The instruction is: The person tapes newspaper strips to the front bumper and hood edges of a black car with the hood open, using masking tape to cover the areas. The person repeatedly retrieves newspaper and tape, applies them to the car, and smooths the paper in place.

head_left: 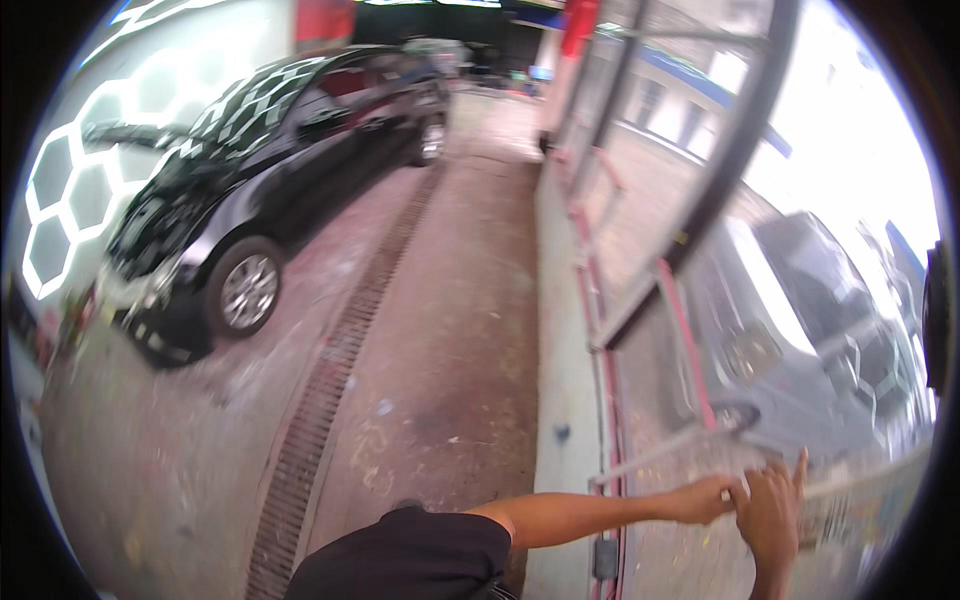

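Observation:
My left hand reaches across to the right side, its fingers bent and pressed together. Its fingertips meet the thumb side of my right hand, which comes up from the lower edge. Several fingers of the right hand are bent, while its outer finger stretches up apart from them. Whatever is pinched where the two hands meet is too small and blurred to make out. Just right of my right hand lies a pale band with blurred print; I cannot tell whether the hand touches it. Both hands are in front of the framed glass.
A black car with its hood raised stands at the left, beside a wall with lit hexagons. A drain grate runs along the floor. Red rails line the window. A silver vehicle shows beyond the glass.

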Demonstrator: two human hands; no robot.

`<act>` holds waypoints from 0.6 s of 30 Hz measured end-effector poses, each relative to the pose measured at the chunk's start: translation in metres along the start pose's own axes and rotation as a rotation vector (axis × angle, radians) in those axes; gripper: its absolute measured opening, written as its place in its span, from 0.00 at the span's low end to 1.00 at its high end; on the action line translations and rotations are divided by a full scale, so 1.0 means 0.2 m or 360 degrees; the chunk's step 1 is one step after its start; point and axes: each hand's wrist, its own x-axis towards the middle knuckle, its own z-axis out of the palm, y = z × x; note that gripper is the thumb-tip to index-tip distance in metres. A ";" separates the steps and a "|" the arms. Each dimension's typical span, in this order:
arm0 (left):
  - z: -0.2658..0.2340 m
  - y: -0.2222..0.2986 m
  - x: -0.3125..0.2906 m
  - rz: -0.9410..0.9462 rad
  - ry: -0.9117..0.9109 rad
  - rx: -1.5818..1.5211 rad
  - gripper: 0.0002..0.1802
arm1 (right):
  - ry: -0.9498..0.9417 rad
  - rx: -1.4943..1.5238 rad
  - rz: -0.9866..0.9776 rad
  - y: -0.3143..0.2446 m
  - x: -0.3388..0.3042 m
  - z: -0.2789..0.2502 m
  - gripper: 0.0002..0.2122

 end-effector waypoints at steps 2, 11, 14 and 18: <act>-0.23 0.35 -0.16 -0.0024 0.0045 0.0143 0.12 | 0.0233 0.0120 -0.0371 -0.22 0.06 -0.18 0.10; -0.78 1.66 -0.69 -0.0084 0.0109 0.0916 0.17 | 0.0049 0.0157 -0.0866 -0.89 0.00 -1.05 0.13; -0.97 1.96 -1.04 -0.0149 0.0250 0.1211 0.16 | 0.0124 0.0319 -0.0989 -1.34 -0.02 -1.13 0.12; -1.21 2.17 -1.71 -0.0005 0.0573 0.2000 0.12 | 0.0033 0.0704 -0.1007 -2.00 0.07 -0.94 0.11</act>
